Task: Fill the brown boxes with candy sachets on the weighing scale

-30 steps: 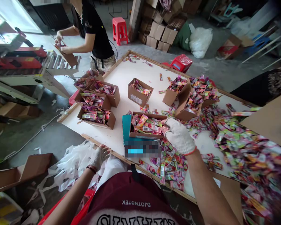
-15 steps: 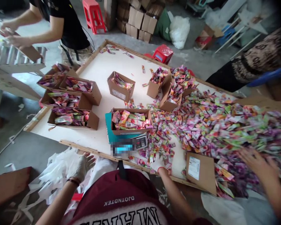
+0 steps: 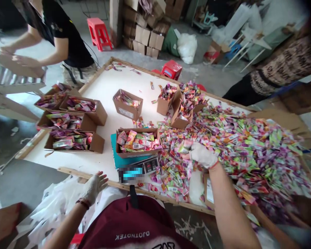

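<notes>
My right hand (image 3: 202,154), in a white glove with bare fingertips, is closed around a few small candy packets (image 3: 185,147) above the loose pile (image 3: 223,138). Over the table's near edge, my left hand (image 3: 94,186), gloved the same way, holds nothing, with its fingers apart. Between the hands, an open carton (image 3: 137,154) filled with packets sits on the teal plate (image 3: 124,161) of a scale. The scale's lit display (image 3: 132,174) faces me and is blurred out.
Several filled cartons (image 3: 74,141) stand at the table's left end. One partly filled carton (image 3: 126,110) is behind the scale, two more (image 3: 181,121) beside the pile. People stand at far left and right. Another person's arms (image 3: 269,221) reach in at lower right.
My right hand has moved up and right from the table's near edge and now holds packets. My left hand stays nearly in place. The whole view has shifted slightly.
</notes>
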`<act>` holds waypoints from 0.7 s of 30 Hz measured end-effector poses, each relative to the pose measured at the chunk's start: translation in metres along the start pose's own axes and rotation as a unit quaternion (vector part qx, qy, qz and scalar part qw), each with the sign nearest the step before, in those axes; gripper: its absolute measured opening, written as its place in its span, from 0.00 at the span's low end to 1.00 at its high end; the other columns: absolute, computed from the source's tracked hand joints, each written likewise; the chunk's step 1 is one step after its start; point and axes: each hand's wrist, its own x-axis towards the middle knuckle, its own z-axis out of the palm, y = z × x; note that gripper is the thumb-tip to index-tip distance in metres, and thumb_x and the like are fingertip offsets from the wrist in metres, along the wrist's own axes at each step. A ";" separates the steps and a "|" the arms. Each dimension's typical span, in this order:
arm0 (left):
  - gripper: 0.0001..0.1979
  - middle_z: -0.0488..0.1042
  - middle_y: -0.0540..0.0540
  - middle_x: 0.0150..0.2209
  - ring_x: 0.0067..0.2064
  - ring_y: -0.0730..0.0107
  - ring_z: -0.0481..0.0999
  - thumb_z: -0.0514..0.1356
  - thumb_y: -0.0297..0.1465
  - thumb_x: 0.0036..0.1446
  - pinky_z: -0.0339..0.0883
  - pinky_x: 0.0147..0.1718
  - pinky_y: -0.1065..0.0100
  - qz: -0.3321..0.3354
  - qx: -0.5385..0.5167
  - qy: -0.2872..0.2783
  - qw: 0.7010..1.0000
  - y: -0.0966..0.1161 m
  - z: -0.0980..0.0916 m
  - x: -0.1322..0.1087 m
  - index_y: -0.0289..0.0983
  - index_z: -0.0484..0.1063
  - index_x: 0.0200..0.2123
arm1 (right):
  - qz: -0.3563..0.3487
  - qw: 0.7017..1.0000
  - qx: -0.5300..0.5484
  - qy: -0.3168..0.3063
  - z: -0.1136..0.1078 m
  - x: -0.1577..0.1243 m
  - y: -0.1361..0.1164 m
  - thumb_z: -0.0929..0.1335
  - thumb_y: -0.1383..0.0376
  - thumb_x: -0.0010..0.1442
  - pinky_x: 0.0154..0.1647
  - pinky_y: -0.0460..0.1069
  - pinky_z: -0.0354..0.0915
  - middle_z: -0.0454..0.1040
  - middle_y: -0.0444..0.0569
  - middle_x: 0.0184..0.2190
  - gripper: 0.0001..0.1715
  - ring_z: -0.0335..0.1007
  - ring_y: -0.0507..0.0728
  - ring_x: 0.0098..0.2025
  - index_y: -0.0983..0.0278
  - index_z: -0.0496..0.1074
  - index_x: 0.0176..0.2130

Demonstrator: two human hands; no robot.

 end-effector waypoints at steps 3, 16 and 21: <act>0.09 0.75 0.39 0.43 0.37 0.63 0.79 0.56 0.34 0.66 0.74 0.36 0.62 -0.001 -0.026 0.006 1.000 -0.005 -0.001 -0.006 0.35 0.69 0.46 | -0.081 0.996 -0.009 -0.035 0.017 0.050 -0.037 0.71 0.57 0.62 0.40 0.47 0.72 0.78 0.48 0.40 0.22 0.75 0.55 0.39 0.66 0.73 0.51; 0.09 0.75 0.38 0.43 0.36 0.64 0.79 0.54 0.31 0.66 0.75 0.35 0.63 -0.009 -0.094 0.070 0.993 -0.025 -0.047 -0.011 0.37 0.70 0.46 | -0.090 0.985 -0.089 -0.119 0.075 0.081 -0.047 0.73 0.68 0.54 0.61 0.55 0.68 0.75 0.53 0.58 0.41 0.73 0.61 0.57 0.62 0.66 0.66; 0.13 0.70 0.38 0.50 0.40 0.63 0.78 0.54 0.39 0.67 0.77 0.42 0.56 0.064 -0.120 0.067 0.988 0.044 -0.043 0.013 0.37 0.68 0.48 | -0.017 0.997 0.043 0.056 0.040 0.042 -0.006 0.71 0.58 0.58 0.58 0.56 0.71 0.77 0.53 0.54 0.27 0.77 0.59 0.52 0.60 0.72 0.57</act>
